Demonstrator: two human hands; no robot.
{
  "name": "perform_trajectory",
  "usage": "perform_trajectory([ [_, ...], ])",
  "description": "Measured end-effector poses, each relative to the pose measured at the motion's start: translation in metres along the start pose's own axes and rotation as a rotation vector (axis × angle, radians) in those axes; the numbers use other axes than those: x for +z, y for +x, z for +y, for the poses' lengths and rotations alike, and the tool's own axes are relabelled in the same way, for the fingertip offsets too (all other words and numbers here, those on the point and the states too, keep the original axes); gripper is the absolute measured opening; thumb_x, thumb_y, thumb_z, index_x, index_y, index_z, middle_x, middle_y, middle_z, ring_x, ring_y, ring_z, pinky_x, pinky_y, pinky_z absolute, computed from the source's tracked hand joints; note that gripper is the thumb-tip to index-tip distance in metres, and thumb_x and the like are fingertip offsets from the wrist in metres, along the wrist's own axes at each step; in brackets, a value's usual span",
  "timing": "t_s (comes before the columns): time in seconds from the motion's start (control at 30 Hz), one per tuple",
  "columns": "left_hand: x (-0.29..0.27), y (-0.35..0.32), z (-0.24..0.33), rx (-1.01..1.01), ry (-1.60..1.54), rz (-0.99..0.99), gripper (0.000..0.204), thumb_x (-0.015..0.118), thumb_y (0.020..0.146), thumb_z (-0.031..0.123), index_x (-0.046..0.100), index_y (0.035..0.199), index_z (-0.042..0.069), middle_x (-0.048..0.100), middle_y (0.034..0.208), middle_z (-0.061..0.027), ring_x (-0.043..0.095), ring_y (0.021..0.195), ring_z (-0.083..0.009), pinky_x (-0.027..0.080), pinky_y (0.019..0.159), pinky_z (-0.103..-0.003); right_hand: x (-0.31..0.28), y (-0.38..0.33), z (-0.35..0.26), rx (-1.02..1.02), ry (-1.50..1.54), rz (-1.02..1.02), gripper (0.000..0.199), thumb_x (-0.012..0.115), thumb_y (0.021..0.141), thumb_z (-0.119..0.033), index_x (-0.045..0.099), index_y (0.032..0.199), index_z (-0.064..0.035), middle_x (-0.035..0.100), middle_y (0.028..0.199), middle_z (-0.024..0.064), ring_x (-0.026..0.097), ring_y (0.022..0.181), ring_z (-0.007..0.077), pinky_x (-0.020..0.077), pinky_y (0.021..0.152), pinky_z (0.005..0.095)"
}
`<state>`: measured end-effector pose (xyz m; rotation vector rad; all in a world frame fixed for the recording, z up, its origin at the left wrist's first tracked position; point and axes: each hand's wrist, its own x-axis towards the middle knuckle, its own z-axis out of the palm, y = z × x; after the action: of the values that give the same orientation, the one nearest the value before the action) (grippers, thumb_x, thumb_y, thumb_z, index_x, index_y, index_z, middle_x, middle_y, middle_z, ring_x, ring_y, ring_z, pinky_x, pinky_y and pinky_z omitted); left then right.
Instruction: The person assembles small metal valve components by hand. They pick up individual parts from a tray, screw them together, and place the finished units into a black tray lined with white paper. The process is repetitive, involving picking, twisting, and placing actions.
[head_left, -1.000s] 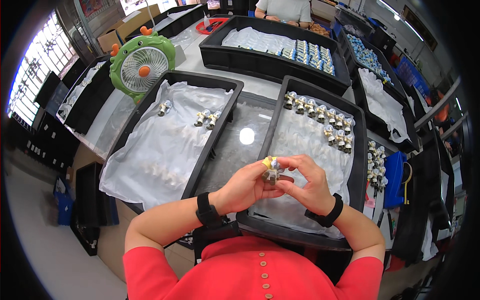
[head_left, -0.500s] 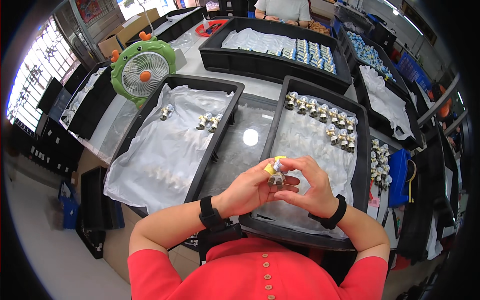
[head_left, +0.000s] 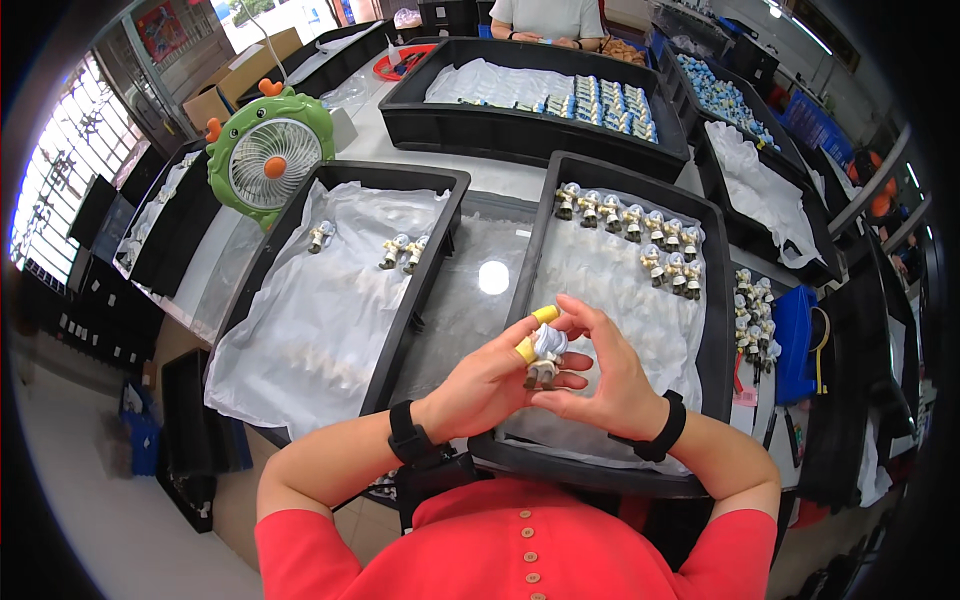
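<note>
A small figurine with a pale blue-white head and dark feet is held up over the right-hand tray. My left hand grips it between thumb and forefinger, both wearing yellow finger covers. My right hand curves around its other side with fingers apart; the forefinger is above the head and the thumb is close to the feet. Similar figurines lie in rows at the far end of that tray. The left-hand tray holds a pair and a single figurine on white sheeting.
A green fan stands beyond the left tray. Across the table sits a large black tray of blue-and-white pieces, with another person behind it. More figurines and a blue bin are at the right.
The figurine has tilted so its head shows more fully. My right forefinger has lifted off its head, and the whole view has shifted slightly.
</note>
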<state>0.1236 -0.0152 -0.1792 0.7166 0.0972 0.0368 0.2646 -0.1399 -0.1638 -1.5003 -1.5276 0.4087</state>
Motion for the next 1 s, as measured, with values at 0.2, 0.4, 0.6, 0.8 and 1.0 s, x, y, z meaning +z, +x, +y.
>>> perform_trajectory([
  [0.2, 0.003, -0.005, 0.006, 0.047, 0.002, -0.041, 0.057, 0.048, 0.097, 0.027, 0.023, 0.145, 0.009, 0.044, 0.135, -0.0097, 0.051, 0.118, -0.0245, 0.045, 0.091, -0.037, 0.001, -0.002, 0.005, -0.182, -0.069, 0.042, 0.093, 0.079, 0.063, -0.006, 0.029, 0.142, -0.0072, 0.048, 0.119, 0.0142, 0.050, 0.107, 0.0278, 0.0496, 0.085, 0.0344],
  [0.4, 0.002, -0.007, 0.007, 0.058, 0.067, -0.021, 0.056, 0.052, 0.095, 0.018, 0.027, 0.144, 0.008, 0.044, 0.136, -0.0092, 0.052, 0.118, -0.0225, 0.047, 0.090, -0.033, 0.003, -0.003, 0.006, -0.238, -0.166, 0.032, 0.106, 0.080, 0.059, -0.001, 0.018, 0.145, -0.0085, 0.050, 0.118, 0.0127, 0.053, 0.099, 0.0245, 0.0441, 0.087, 0.0357],
  [0.6, 0.003, -0.007, 0.008, 0.043, -0.034, -0.053, 0.053, 0.049, 0.097, 0.020, 0.028, 0.143, 0.007, 0.046, 0.133, -0.0095, 0.053, 0.115, -0.0219, 0.045, 0.093, -0.035, 0.000, -0.003, 0.004, -0.141, -0.062, 0.027, 0.111, 0.083, 0.060, -0.007, 0.014, 0.147, -0.0101, 0.052, 0.120, 0.0118, 0.052, 0.108, 0.0230, 0.0398, 0.094, 0.0374],
  [0.8, 0.001, -0.003, 0.008, 0.014, -0.065, -0.062, 0.063, 0.050, 0.095, 0.036, 0.024, 0.144, 0.007, 0.045, 0.133, -0.0119, 0.053, 0.116, -0.0239, 0.044, 0.093, -0.036, -0.004, -0.002, 0.007, -0.041, 0.015, -0.006, 0.112, 0.084, 0.061, -0.012, 0.013, 0.148, -0.0098, 0.054, 0.122, 0.0109, 0.052, 0.113, 0.0232, 0.0359, 0.099, 0.0414],
  [1.0, -0.002, -0.006, 0.006, 0.042, -0.043, -0.003, 0.053, 0.046, 0.098, 0.032, 0.029, 0.142, 0.008, 0.047, 0.131, -0.0128, 0.054, 0.113, -0.0236, 0.046, 0.090, -0.036, -0.002, 0.000, 0.007, -0.007, 0.017, -0.012, 0.109, 0.084, 0.061, -0.012, 0.017, 0.147, -0.0108, 0.054, 0.125, 0.0102, 0.051, 0.116, 0.0232, 0.0356, 0.099, 0.0409],
])
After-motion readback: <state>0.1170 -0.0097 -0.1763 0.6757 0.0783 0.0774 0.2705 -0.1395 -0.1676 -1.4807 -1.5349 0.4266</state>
